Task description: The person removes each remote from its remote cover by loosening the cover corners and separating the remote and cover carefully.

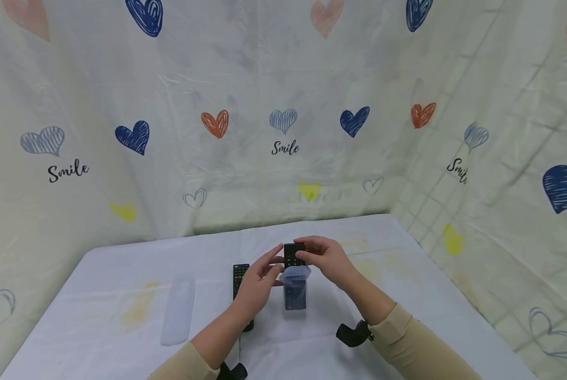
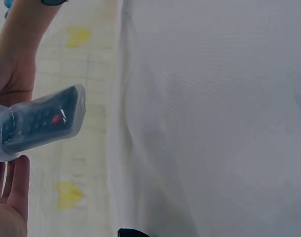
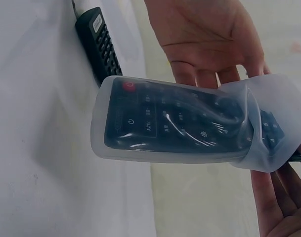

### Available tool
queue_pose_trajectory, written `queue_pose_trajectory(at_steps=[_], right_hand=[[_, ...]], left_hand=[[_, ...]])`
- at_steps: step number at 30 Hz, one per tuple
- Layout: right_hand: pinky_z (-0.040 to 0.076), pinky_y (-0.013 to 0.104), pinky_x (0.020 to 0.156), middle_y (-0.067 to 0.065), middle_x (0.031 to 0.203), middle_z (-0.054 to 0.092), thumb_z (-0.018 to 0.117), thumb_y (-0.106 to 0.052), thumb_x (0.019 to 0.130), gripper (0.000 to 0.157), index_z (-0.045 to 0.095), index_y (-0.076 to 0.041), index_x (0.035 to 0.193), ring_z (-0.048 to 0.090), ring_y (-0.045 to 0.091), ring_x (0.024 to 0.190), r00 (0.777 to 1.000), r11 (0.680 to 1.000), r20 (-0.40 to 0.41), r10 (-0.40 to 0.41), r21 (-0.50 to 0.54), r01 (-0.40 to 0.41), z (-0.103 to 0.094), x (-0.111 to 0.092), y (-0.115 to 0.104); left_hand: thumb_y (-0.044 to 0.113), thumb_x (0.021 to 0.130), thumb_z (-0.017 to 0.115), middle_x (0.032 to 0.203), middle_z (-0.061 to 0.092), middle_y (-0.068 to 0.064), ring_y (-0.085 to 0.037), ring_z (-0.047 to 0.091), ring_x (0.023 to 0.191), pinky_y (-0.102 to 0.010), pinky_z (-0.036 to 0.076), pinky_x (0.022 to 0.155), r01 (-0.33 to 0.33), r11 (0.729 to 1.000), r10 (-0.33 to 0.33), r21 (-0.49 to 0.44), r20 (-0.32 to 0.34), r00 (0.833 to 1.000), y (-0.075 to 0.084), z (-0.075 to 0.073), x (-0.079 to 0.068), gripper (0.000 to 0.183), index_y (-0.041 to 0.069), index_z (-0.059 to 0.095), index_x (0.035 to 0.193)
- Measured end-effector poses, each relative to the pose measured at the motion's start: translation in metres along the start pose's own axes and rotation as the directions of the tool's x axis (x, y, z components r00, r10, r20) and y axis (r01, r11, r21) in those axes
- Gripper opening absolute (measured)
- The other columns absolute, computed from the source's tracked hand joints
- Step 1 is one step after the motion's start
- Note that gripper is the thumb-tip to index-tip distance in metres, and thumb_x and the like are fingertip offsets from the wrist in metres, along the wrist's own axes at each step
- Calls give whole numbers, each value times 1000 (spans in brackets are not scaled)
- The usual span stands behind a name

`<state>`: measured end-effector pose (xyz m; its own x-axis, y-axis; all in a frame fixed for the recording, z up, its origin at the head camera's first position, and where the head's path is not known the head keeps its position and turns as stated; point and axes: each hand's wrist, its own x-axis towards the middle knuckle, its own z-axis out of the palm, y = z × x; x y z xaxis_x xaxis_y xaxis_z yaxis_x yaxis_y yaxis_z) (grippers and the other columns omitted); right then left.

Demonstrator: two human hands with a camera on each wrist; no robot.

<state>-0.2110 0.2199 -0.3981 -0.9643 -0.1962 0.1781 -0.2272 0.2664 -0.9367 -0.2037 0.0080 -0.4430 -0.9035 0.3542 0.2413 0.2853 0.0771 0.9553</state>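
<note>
A black remote control (image 1: 293,253) stands upright, partly inside a translucent cover (image 1: 295,277), its button side facing me. The red button end is at the bottom of the cover in the right wrist view. My right hand (image 1: 326,261) pinches the remote's bare upper end between thumb and fingers. At the cover's loose, bunched mouth (image 3: 261,116), my left hand (image 1: 257,285) holds the edge with its thumb, fingers reaching behind. Left fingertips (image 2: 22,170) meet the cover's side in the left wrist view; part of that hand lies outside the frame.
A second black remote (image 1: 238,277) lies on the white-covered table (image 1: 312,348), partly behind my left hand. Farther left lies another flat translucent cover (image 1: 179,309). A heart-patterned curtain (image 1: 245,174) hangs behind the table and along its right side.
</note>
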Motion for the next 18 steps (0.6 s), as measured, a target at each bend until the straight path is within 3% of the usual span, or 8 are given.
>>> queue_pose_trajectory(at_steps=[8,18], right_hand=[[57,38,84,15,114,69,73,-17,92,40,65,-4,129,68,22,98,995,1000,-94,11,28,-8,-5,4,-1],[58,35,82,12,107,67,74,-24,91,43,65,-8,129,68,21,92,981,999,-192,16,34,-10,-10,8,-5]], left_hand=[[25,100,61,126,61,-1,-18,64,110,-28,57,84,63,995,-62,83,-18,998,-6,1,-11,47,36,49,144],[22,93,71,111,66,3,-13,67,99,-35,57,82,163,963,-168,214,3,986,-10,2,-16,57,33,49,145]])
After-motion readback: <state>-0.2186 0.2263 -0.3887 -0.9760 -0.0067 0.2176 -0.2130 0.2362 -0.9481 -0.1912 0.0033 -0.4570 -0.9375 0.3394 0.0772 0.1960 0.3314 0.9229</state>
